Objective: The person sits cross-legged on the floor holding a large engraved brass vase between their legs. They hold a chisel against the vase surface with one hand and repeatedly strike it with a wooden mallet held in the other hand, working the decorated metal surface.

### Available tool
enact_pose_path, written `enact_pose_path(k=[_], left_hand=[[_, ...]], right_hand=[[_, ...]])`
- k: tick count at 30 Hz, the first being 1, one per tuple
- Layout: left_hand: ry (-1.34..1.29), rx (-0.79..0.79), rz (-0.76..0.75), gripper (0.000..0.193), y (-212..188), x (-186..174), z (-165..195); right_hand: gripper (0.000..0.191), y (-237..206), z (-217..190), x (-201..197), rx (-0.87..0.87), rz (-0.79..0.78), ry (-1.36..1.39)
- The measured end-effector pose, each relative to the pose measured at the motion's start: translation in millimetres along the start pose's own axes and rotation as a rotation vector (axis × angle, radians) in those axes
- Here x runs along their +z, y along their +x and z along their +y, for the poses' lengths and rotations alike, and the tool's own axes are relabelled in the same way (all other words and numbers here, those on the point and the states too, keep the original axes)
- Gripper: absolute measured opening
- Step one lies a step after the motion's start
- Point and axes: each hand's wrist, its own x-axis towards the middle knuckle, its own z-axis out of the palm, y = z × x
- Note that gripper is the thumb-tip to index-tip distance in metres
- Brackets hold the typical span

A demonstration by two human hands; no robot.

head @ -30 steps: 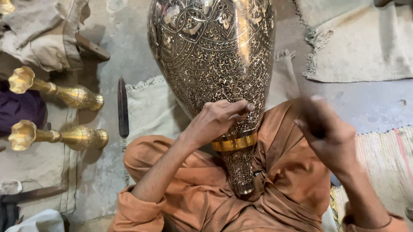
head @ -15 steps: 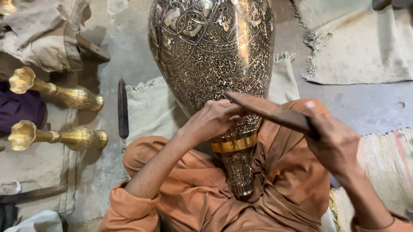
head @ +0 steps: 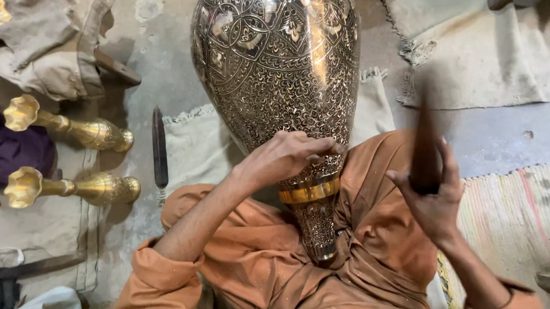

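A large engraved metal vase (head: pixel 275 68) lies across my lap, its wide body pointing away and its narrow neck with a plain gold band toward me. My left hand (head: pixel 290 156) rests on the lower body just above that band, fingers pinched against the surface; whether they grip a small tool I cannot tell. My right hand (head: pixel 431 195) is raised beside the vase on the right. It is closed on a dark wooden mallet (head: pixel 425 139), which stands upright and is blurred.
Two small brass vases (head: pixel 72 127) (head: pixel 72 187) lie on their sides at the left. A dark metal file (head: pixel 159 146) lies on a pale cloth (head: pixel 198 142). Crumpled cloth (head: pixel 51 33) sits at top left, and mats (head: pixel 508 53) cover the floor at right.
My right hand swung the mallet down onto the spot at my left hand, then lifted it back up to vertical. The vase and left hand stayed put.
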Motion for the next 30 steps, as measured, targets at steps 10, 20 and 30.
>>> enact_pose_path(k=[10, 20, 30], left_hand=[[0.036, -0.107, -0.152, 0.041, 4.5, -2.2, -3.0], [-0.016, 0.077, -0.066, 0.057, 10.9, -9.3, -0.1], [-0.033, 0.002, -0.117, 0.052, 14.3, -14.1, 2.9]], right_hand=[[0.06, -4.3, -15.1, 0.3, -0.074, -0.034, 0.002], [0.042, -8.6, -2.9, -0.3, -0.056, 0.04, 0.159], [0.073, -2.8, -19.6, -1.0, -0.265, 0.01, -0.337]])
